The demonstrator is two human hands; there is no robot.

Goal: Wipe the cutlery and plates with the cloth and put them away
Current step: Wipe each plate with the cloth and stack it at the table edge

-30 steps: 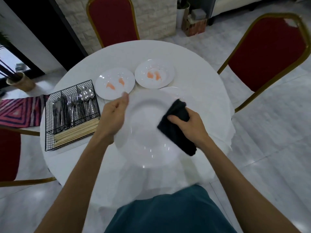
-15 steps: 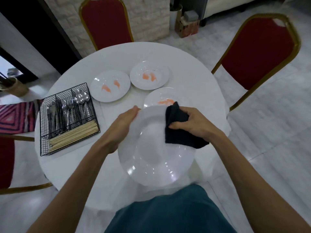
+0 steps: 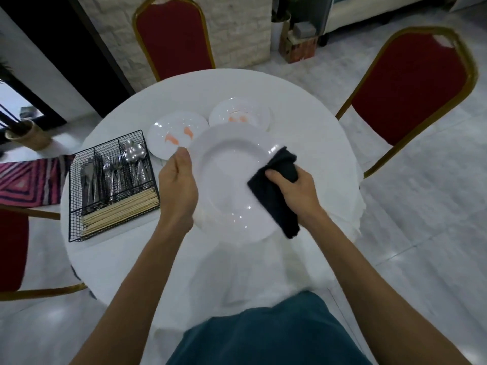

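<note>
My left hand [image 3: 177,188] grips the left rim of a large white plate [image 3: 226,177], held tilted above the round white table [image 3: 316,133]. My right hand [image 3: 296,192] presses a folded black cloth [image 3: 274,196] against the plate's right side. Behind it lie two smaller white plates with orange smears, one at the left [image 3: 174,134] and one at the right [image 3: 239,114], both partly hidden by the held plate. A black wire caddy [image 3: 110,185] at the left holds metal cutlery [image 3: 118,167] and wooden chopsticks [image 3: 118,212].
Red chairs with gold frames stand at the far side [image 3: 174,38], at the right [image 3: 411,85] and at the left edge [image 3: 13,248]. A striped cloth [image 3: 29,183] lies left of the table. Boxes [image 3: 300,46] sit on the floor beyond.
The held plate has risen up and away from me, now hiding the third smeared plate. The cloth slid down along the plate's right side.
</note>
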